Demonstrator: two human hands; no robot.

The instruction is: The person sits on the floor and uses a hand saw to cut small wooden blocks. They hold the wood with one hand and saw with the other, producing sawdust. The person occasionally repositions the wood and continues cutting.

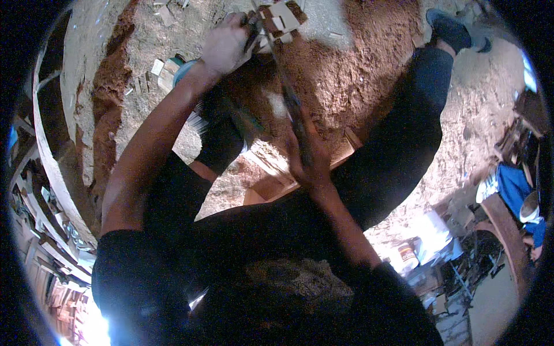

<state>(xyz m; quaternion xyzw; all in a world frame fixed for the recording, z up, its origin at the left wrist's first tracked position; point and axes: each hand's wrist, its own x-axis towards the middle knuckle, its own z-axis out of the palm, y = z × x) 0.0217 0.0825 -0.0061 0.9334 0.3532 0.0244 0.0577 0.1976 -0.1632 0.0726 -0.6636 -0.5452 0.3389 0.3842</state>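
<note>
My right hand point(310, 153) is wrapped round the dark handle of a long, thin tool point(287, 86). The tool runs up and slightly left, narrowing toward the top of the view; its exact kind is unclear. Farther off, my left hand point(227, 43) is closed at the tool's far end, against something dark that I cannot make out. Just right of the left hand lie pale, flat wood pieces point(281, 17) on reddish-brown ground. Between my legs, a wooden board point(268, 187) shows partly under the right forearm.
Reddish sawdust point(375, 57) covers the ground ahead. My sandalled foot point(453, 29) is at the far right. A teal round thing point(183, 70) lies beside my left forearm. At lower right are a white container point(407, 256), blue cloth point(512, 187) and scrap; stacked wood point(43, 225) lines the left.
</note>
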